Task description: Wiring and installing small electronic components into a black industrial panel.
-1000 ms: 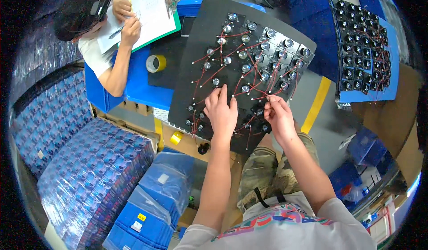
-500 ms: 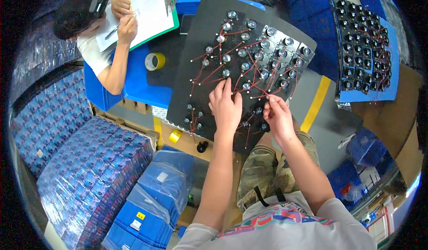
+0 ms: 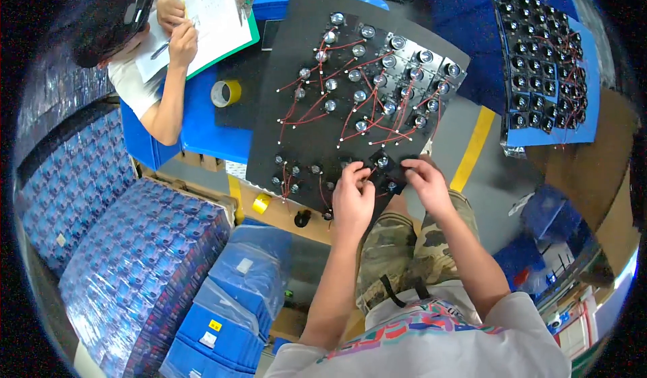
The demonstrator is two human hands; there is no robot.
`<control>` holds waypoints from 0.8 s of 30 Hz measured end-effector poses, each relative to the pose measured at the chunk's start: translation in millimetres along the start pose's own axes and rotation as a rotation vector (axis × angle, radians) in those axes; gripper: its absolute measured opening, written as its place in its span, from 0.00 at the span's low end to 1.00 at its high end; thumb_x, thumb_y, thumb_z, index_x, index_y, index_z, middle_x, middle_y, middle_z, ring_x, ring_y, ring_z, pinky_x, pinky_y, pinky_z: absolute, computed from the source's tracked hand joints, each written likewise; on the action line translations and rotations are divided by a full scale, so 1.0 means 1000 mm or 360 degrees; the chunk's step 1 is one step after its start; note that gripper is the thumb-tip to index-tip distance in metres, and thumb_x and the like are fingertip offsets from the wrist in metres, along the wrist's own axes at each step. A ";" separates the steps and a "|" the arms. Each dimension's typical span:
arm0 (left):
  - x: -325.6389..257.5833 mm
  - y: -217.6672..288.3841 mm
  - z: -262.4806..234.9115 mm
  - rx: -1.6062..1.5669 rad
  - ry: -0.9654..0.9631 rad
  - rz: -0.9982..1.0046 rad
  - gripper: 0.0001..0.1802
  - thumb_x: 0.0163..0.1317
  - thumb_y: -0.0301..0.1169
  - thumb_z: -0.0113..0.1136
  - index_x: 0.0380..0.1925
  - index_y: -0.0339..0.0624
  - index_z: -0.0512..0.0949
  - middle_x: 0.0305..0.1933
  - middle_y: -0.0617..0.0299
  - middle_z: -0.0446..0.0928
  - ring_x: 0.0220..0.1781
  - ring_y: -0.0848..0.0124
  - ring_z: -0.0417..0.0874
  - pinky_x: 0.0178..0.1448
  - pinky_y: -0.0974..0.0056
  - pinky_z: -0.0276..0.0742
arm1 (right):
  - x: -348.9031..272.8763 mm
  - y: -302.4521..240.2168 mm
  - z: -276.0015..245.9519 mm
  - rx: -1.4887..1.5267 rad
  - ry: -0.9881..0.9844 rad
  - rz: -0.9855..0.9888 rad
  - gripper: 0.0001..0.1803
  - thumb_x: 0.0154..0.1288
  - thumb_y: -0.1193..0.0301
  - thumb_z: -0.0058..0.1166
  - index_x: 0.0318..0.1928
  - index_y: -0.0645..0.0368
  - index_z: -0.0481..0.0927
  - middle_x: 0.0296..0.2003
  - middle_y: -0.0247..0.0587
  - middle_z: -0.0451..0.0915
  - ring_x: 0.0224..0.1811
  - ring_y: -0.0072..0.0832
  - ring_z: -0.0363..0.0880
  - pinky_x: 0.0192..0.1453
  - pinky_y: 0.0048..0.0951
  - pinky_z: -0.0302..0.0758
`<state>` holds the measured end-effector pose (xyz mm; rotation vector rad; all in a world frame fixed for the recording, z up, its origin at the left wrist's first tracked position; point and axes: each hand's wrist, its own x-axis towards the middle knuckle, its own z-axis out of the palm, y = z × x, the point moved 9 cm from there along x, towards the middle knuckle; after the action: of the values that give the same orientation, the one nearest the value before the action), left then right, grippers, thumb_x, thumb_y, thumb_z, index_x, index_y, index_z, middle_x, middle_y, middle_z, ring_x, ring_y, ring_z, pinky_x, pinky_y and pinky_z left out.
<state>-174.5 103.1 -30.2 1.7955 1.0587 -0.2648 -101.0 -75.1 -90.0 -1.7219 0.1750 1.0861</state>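
Observation:
Near the front edge of a black board [image 3: 283, 135], my left hand [image 3: 355, 201] is closed, with bent fingers at the left side of a black lens module [image 3: 383, 163]. My right hand [image 3: 428, 184] pinches at the module's right side; the exact grip is partly hidden. Clear round lenses and thin red wires show on such modules. Farther back on the board stand several more lens modules [image 3: 361, 95] in rows, their red wires ending in small white connectors. A smaller wired cluster [image 3: 288, 176] lies left of my left hand.
A co-worker's hand [image 3: 182, 43] writes on a clipboard [image 3: 222, 31] at the far left. A tape roll [image 3: 226, 93] lies on the blue surface beside it. More lens modules [image 3: 539, 61] fill a blue board at the right. Blue bins [image 3: 229, 297] and wrapped stacks [image 3: 141, 256] stand at the left.
Both my hands have shifted toward the board's near edge, away from the wired rows. My left hand, stretched over the board before, is now curled at a near module; my right hand has left the wires.

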 end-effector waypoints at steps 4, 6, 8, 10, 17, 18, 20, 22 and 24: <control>0.004 0.007 0.001 0.0303 0.0067 0.0137 0.22 0.57 0.25 0.56 0.53 0.40 0.69 0.44 0.59 0.81 0.39 0.68 0.78 0.47 0.62 0.74 | -0.004 -0.019 0.023 -0.0404 -0.0163 0.0090 0.16 0.64 0.71 0.51 0.52 0.64 0.75 0.28 0.31 0.75 0.30 0.18 0.70 0.36 0.23 0.68; 0.007 0.007 0.006 0.0456 0.0032 0.0124 0.24 0.55 0.26 0.56 0.54 0.42 0.68 0.45 0.59 0.81 0.42 0.65 0.78 0.50 0.58 0.71 | -0.004 -0.011 0.023 -0.0488 -0.0189 0.0209 0.19 0.64 0.72 0.52 0.54 0.65 0.74 0.28 0.32 0.76 0.31 0.19 0.71 0.37 0.23 0.70; 0.011 0.009 0.012 0.0501 -0.0055 0.0074 0.24 0.56 0.28 0.56 0.55 0.43 0.67 0.47 0.59 0.81 0.47 0.61 0.76 0.54 0.54 0.67 | 0.000 -0.002 0.028 -0.0235 -0.0197 0.0097 0.22 0.64 0.71 0.52 0.58 0.66 0.71 0.31 0.33 0.77 0.31 0.19 0.72 0.36 0.23 0.71; 0.014 0.010 0.019 0.0548 -0.0148 0.0023 0.25 0.56 0.30 0.55 0.55 0.44 0.66 0.48 0.59 0.80 0.53 0.56 0.75 0.58 0.49 0.62 | 0.003 -0.001 0.031 -0.0228 -0.0224 0.0088 0.24 0.64 0.71 0.51 0.60 0.66 0.69 0.35 0.34 0.78 0.32 0.20 0.73 0.36 0.23 0.72; 0.029 0.017 0.019 0.0464 -0.0119 0.0019 0.25 0.56 0.30 0.53 0.56 0.45 0.65 0.51 0.62 0.80 0.52 0.59 0.75 0.59 0.49 0.60 | 0.016 -0.030 0.033 0.0027 -0.0121 0.0011 0.28 0.61 0.70 0.51 0.61 0.67 0.66 0.51 0.54 0.78 0.52 0.40 0.78 0.57 0.33 0.71; 0.031 0.019 0.021 0.0402 -0.0111 0.0023 0.25 0.56 0.30 0.53 0.56 0.45 0.65 0.51 0.62 0.80 0.51 0.59 0.75 0.60 0.50 0.59 | 0.017 -0.035 0.030 0.0027 -0.0092 -0.0028 0.28 0.62 0.71 0.51 0.61 0.67 0.66 0.51 0.53 0.78 0.49 0.38 0.80 0.54 0.32 0.73; 0.036 0.016 0.022 0.0277 -0.0116 -0.0036 0.25 0.56 0.29 0.53 0.56 0.44 0.65 0.51 0.60 0.79 0.48 0.61 0.76 0.59 0.53 0.62 | 0.021 -0.041 0.029 0.0121 -0.0120 0.0021 0.27 0.62 0.72 0.50 0.62 0.67 0.65 0.52 0.51 0.77 0.44 0.34 0.80 0.48 0.31 0.75; 0.039 0.011 0.023 0.0151 -0.0128 -0.0072 0.24 0.55 0.28 0.53 0.55 0.43 0.66 0.52 0.58 0.79 0.46 0.62 0.76 0.57 0.56 0.66 | 0.024 -0.045 0.028 0.0213 -0.0147 0.0071 0.27 0.62 0.73 0.49 0.62 0.66 0.65 0.53 0.50 0.77 0.38 0.29 0.80 0.43 0.29 0.76; 0.042 0.013 0.023 0.0110 -0.0126 -0.0044 0.24 0.55 0.27 0.53 0.55 0.42 0.66 0.53 0.55 0.78 0.46 0.63 0.77 0.56 0.57 0.68 | 0.024 -0.050 0.027 0.0420 -0.0205 0.0050 0.27 0.62 0.75 0.47 0.63 0.65 0.64 0.55 0.46 0.76 0.30 0.21 0.75 0.33 0.24 0.75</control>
<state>-133.3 105.2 -58.0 1.8176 1.0300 -0.3903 -74.0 -21.9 -74.7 -1.4143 0.2530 1.1395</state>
